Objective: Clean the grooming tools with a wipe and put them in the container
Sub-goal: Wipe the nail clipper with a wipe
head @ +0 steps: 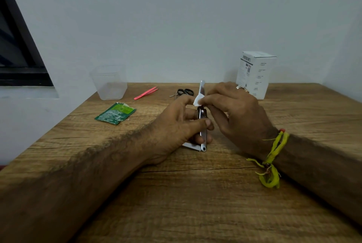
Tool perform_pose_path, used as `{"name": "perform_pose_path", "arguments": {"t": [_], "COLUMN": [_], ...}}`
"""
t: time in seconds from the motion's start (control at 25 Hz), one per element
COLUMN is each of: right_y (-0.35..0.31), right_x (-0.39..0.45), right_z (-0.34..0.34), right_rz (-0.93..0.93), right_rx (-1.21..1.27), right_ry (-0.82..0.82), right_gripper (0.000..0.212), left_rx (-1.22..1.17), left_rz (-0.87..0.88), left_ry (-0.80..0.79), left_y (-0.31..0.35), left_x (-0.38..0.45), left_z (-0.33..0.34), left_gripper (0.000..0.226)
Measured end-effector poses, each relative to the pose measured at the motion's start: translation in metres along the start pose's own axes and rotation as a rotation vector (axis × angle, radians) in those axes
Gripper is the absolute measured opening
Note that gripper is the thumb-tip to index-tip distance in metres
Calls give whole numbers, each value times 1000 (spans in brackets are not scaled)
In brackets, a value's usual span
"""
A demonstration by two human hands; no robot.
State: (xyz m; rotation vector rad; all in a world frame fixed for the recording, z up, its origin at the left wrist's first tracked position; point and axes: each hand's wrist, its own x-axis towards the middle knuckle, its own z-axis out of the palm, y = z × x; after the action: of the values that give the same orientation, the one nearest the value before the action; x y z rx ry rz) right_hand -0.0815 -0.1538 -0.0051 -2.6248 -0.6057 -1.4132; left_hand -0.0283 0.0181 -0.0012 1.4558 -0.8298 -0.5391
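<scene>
Clipper (202, 125), long axis pointing toward the table's far edge, gripped low by left hand (176, 127); right hand (233, 109) pinches wipe (198, 100) around its raised lever.

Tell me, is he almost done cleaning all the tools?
Not yet. The green wipe packet is torn open, so that part is done. Right now the left hand holds the metal nail clipper while the right hand rubs it with the white wipe. The pink tweezers and scissors wait on the table, and the clear container looks empty.
</scene>
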Motion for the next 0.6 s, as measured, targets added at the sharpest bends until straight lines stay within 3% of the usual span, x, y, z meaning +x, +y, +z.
{"name": "perform_pose_path", "arguments": {"t": [0.6], "right_y": [8], "right_x": [2], "right_z": [-5], "right_rz": [-91], "right_rx": [15], "right_ry": [-25], "right_gripper": [13], "left_rx": [-55], "left_rz": [52], "left_ry": [9], "left_y": [-3], "left_x": [2], "left_z": [-5], "left_gripper": [42]}}
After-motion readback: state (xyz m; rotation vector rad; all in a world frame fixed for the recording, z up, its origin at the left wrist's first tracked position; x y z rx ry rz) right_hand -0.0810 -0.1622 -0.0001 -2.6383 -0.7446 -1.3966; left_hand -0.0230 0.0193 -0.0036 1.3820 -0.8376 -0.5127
